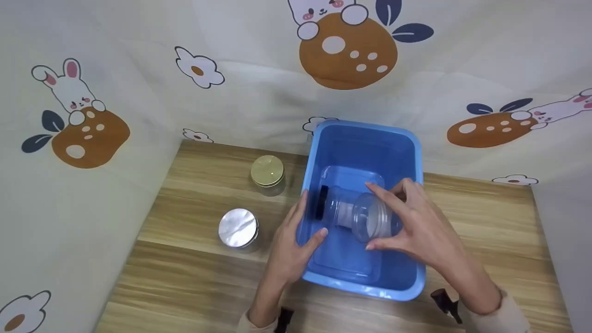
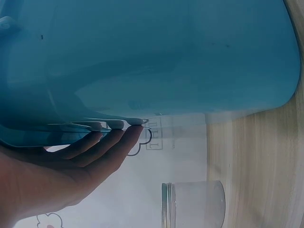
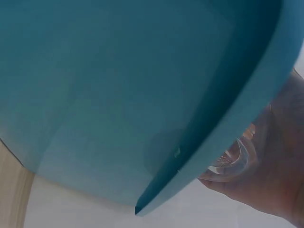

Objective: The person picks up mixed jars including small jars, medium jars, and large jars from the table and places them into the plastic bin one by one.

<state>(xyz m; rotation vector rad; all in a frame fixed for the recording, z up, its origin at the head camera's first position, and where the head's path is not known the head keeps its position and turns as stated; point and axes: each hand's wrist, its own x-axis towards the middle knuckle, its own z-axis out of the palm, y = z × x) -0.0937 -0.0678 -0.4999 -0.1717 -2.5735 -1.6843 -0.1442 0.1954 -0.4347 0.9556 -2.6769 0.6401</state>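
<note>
A blue plastic bin (image 1: 354, 286) stands on the table. My left hand (image 1: 289, 249) holds its left rim, the thumb over the inner side and the fingers along the outer wall, as the left wrist view also shows. With thumb and fingers my right hand (image 1: 416, 226) grips a clear jar (image 1: 367, 219) tilted inside the bin. Part of that jar (image 3: 232, 161) shows behind the rim in the right wrist view. Below it, a second clear jar with a black lid (image 1: 322, 202) lies on its side on the bin floor, partly hidden by the held jar.
Left of the bin stand a jar with a gold lid (image 1: 267, 170) and a jar with a silver lid (image 1: 238, 227). A clear jar (image 2: 194, 204) also shows beside the bin in the left wrist view. Patterned cloth (image 1: 259, 106) hangs behind the wood-grain table (image 1: 185, 263).
</note>
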